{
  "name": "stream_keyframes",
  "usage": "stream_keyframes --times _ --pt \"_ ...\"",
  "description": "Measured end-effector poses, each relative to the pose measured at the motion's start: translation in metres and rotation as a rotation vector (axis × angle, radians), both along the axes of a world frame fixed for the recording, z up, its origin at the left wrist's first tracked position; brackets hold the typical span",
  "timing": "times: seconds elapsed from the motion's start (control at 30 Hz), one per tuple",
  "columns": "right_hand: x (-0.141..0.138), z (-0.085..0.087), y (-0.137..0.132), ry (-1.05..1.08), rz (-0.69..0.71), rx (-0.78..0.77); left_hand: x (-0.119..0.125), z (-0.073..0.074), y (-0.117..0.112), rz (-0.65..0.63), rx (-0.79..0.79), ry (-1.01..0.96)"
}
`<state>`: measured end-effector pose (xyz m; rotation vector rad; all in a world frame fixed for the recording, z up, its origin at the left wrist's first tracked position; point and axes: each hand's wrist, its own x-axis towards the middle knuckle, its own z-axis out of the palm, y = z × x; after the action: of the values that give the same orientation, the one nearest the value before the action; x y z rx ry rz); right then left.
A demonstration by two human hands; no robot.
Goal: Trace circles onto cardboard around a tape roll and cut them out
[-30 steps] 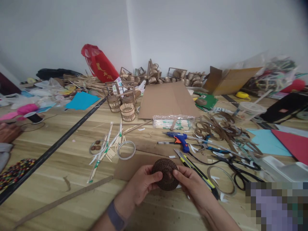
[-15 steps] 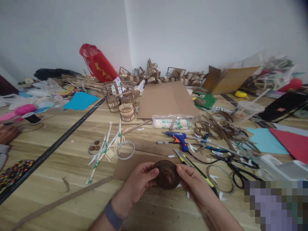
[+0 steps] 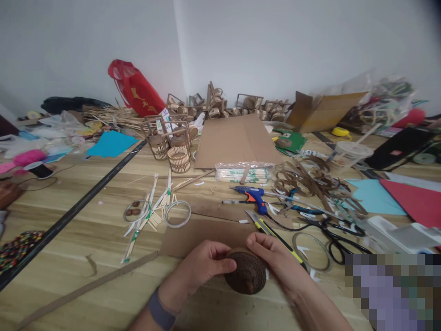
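Note:
Between my hands is a dark brown coiled cone [image 3: 246, 272], like a small pointed lid or hat, its knobbed tip tilted down toward me. My left hand [image 3: 210, 265] pinches its left rim, thumb on top. At its upper right edge, my right hand [image 3: 270, 253] grips the rim between thumb and fingers. The fingers beneath the cone are hidden. Beyond the hands lies a cardboard strip [image 3: 196, 232] on the table. A yellow and black utility knife [image 3: 279, 239] rests just past my right hand, and a blue hot glue gun [image 3: 253, 195] lies farther off.
Black scissors [image 3: 339, 236] and a ring [image 3: 312, 252] lie at right, below curled brown strips [image 3: 306, 179]. Cut sticks [image 3: 158, 214] and another ring [image 3: 178, 214] are at left. Small slatted buckets [image 3: 179, 158] stand behind, beside a cardboard sheet [image 3: 237, 140]. Another person's hand [image 3: 8, 197] shows at far left.
The cone has tilted and moved down toward me, its tip now pointing lower. My right hand has shifted to its upper edge. The view has turned slightly.

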<state>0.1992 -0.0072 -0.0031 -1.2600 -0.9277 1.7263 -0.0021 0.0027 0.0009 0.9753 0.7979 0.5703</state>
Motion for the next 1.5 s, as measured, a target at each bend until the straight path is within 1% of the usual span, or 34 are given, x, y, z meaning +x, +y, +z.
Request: stream_keyframes --times 0.17,0.23,0.3,0.33,0.4,0.53,0.6,0.63,0.7,0.77,0.83,0.9,1.07,1.23,1.4,1.5 --pt "-0.001 0.007 -0.005 0.021 0.113 -0.042 0.0 0.005 -0.002 -0.055 -0.007 -0.016" --pt "-0.003 0.008 -0.006 0.025 0.157 -0.061 0.001 0.006 -0.004 -0.092 -0.034 -0.032" --pt "-0.006 0.006 -0.006 0.013 0.169 -0.053 0.002 0.005 -0.005 -0.102 -0.069 -0.052" --pt "-0.006 0.005 -0.006 -0.002 0.156 -0.034 0.002 0.004 -0.005 -0.087 -0.086 -0.063" --pt "-0.005 0.001 -0.002 -0.055 0.086 0.033 0.002 0.0 -0.004 -0.018 -0.124 -0.084" --pt "0.003 -0.006 0.008 -0.177 -0.137 0.197 0.002 -0.008 0.0 0.169 -0.191 -0.134" --pt "0.006 -0.005 0.009 -0.2 -0.207 0.233 0.002 -0.009 0.002 0.239 -0.203 -0.163" --pt "0.007 -0.004 0.009 -0.199 -0.216 0.236 0.002 -0.009 0.002 0.265 -0.206 -0.177" --pt "0.005 0.0 0.006 -0.172 -0.187 0.225 0.003 -0.008 0.002 0.3 -0.21 -0.201" --pt "0.0 0.003 0.004 -0.125 -0.13 0.205 0.003 -0.006 0.001 0.314 -0.214 -0.217" --pt "-0.006 0.005 0.001 -0.075 -0.092 0.18 0.004 -0.005 0.0 0.314 -0.217 -0.223" --pt "-0.01 0.005 -0.001 -0.027 -0.084 0.149 0.005 -0.004 0.0 0.307 -0.22 -0.22" --pt "-0.011 0.001 -0.004 0.076 -0.127 0.104 0.007 -0.002 -0.001 0.296 -0.222 -0.209" --pt "-0.01 -0.004 -0.004 0.11 -0.163 0.085 0.008 -0.003 -0.002 0.289 -0.225 -0.212" --pt "-0.008 -0.012 -0.001 0.073 -0.129 0.096 0.006 -0.006 -0.001 0.278 -0.232 -0.205" --pt "-0.007 -0.016 0.0 0.072 -0.095 0.111 0.005 -0.005 0.0 0.31 -0.242 -0.219"
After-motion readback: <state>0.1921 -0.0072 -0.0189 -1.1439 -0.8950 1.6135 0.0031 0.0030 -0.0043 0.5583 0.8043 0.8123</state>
